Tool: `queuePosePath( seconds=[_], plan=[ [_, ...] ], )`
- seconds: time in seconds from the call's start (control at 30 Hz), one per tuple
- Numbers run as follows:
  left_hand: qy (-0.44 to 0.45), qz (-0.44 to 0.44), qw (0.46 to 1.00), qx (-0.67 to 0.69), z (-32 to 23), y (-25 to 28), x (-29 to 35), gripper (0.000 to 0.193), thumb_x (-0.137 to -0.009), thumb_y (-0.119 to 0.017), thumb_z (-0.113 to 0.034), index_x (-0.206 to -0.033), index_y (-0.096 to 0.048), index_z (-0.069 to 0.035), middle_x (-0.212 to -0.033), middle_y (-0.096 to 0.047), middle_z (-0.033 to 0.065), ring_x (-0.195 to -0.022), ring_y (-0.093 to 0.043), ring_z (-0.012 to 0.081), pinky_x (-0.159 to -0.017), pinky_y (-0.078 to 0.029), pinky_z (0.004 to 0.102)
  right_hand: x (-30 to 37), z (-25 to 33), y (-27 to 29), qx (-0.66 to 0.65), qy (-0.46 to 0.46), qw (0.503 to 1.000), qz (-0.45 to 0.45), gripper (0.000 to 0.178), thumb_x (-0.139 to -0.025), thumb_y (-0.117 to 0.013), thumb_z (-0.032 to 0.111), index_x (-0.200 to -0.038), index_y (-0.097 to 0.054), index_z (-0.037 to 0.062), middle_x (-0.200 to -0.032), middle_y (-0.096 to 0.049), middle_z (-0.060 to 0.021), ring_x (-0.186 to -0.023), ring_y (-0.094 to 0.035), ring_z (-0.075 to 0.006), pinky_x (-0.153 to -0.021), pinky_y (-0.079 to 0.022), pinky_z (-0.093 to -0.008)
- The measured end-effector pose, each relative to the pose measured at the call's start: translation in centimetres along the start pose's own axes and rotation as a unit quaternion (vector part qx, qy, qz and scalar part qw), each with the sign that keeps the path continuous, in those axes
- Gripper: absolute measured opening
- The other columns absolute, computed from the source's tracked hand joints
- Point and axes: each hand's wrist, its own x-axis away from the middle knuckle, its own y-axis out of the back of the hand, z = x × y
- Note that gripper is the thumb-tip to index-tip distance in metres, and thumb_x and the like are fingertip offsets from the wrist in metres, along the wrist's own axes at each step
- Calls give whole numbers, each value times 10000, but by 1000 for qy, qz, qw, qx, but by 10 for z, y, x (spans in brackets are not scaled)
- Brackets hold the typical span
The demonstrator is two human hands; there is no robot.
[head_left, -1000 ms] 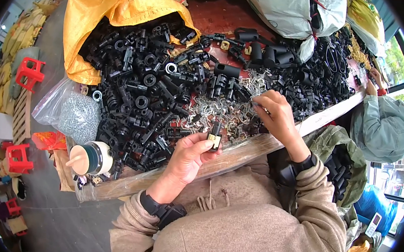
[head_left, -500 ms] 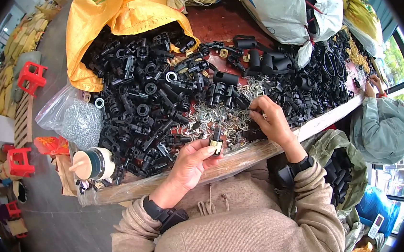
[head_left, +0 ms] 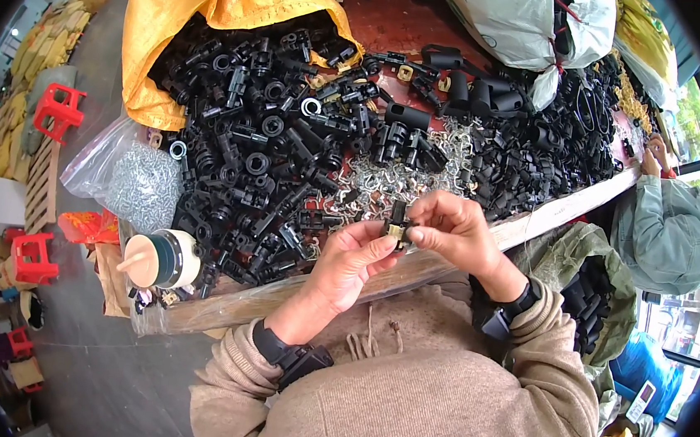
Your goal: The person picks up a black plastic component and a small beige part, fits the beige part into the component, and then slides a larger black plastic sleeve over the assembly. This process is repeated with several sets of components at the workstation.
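Observation:
My left hand [head_left: 349, 262] is closed on a small black part with a brass-coloured block [head_left: 395, 230], held upright between thumb and fingers above the table's front edge. Close against its right side, my right hand [head_left: 462, 238] has thumb and fingertips pinched together. A dark speck shows at those fingertips, too small to name. Just beyond both hands lies a heap of small bent silvery metal clips [head_left: 366, 180]. A large pile of black cylindrical fittings [head_left: 269, 149] spreads to the left of the clips, and small black pieces [head_left: 508, 170] lie to the right.
An orange woven sack [head_left: 161, 44] opens onto the pile. At left are a clear bag of silvery screws [head_left: 143, 188] and a cream-and-green container [head_left: 165, 261]. A wooden rail [head_left: 276, 298] edges the table. A co-worker's sleeve [head_left: 665, 229] shows at right, beyond an open green sack [head_left: 622, 300].
My right hand has come from the clip heap leftward and nearer, up to the part. My left hand has shifted slightly right and away from me, still holding it.

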Motion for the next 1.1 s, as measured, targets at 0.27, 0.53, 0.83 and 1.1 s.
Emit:
queuePosePath(
  seconds=[0.27,0.53,0.83,1.1],
  plan=[
    [3,4,1000,18,3,1,-1,197,-774,-569,-103,-949,-540,-17,-861,-581,40,-765,-565,118,-682,-469,215,1,-15,-10,299,234,924,-50,201,-665,-660,122,-801,-564,10,-650,-504,-51,-571,-505,-162,-493,-399,-254],
    [34,-9,999,0,7,-5,3,154,-797,-537,-151,-889,-545,-29,-796,-578,44,-703,-571,122,-641,-488,221,2,-22,-6,436,385,811,-55,252,-619,-680,188,-795,-581,37,-645,-494,-44,-554,-491,-184,-483,-390,-279],
    [-11,43,997,-57,0,22,-6,233,-826,-495,-240,-866,-554,-18,-767,-566,27,-624,-538,72,-563,-461,180,-60,21,65,582,291,702,-290,256,-643,-631,128,-873,-542,57,-835,-521,-115,-731,-503,-284,-623,-405,-354],
    [-34,27,996,-75,0,7,-2,208,-833,-487,-201,-927,-529,-20,-845,-579,54,-670,-544,78,-604,-465,187,-79,-11,121,712,163,636,-250,347,-661,-606,169,-968,-497,50,-932,-485,-119,-817,-481,-275,-675,-398,-357]
  ],
)
